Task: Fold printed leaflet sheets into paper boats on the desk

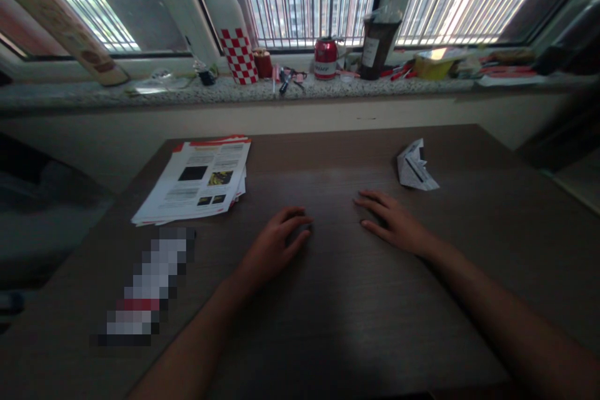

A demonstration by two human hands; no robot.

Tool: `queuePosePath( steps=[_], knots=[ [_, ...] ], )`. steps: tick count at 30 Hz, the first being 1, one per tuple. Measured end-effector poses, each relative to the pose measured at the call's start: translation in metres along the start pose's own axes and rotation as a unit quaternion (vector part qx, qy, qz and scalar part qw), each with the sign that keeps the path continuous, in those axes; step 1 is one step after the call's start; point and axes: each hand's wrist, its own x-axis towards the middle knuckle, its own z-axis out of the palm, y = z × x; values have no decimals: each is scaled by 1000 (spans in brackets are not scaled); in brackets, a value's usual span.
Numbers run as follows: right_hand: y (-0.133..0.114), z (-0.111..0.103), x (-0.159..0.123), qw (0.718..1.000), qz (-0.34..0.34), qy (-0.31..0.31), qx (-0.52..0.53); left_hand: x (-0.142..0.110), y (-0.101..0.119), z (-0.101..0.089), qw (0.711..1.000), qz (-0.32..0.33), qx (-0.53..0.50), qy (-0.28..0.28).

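Observation:
On the brown table (328, 300) rest both of my hands, apart from each other and holding nothing. My left hand (279, 240) has its fingers loosely spread and pointing right. Behind and to the left of it lies a stack of printed sheets (201, 181), untouched. My right hand (396, 222) lies with its fingers apart, pointing left. Just beyond it, not touching, stands a folded paper piece (415, 165) with print on it. A pixelated oblong object with a bright face (150, 281) lies at the left, beside my left forearm.
Along the granite windowsill (173, 97) stand a tall white bottle with red checks (232, 31), a red can (325, 59), a dark drink cup (375, 44) and a yellow container (434, 64). A long tube-like piece (70, 19) leans at the left window.

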Motion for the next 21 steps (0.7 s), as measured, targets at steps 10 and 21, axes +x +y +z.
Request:
queuePosePath(
  steps=[10, 21],
  knots=[
    [3, 1, -1, 1000, 9, -21, -5, 0, -7, -4, 1000, -4, 6, 19],
    [2, 1, 0, 1000, 1, -10, -4, -3, -32, -56, 950, -104, 195, 219]
  ],
)
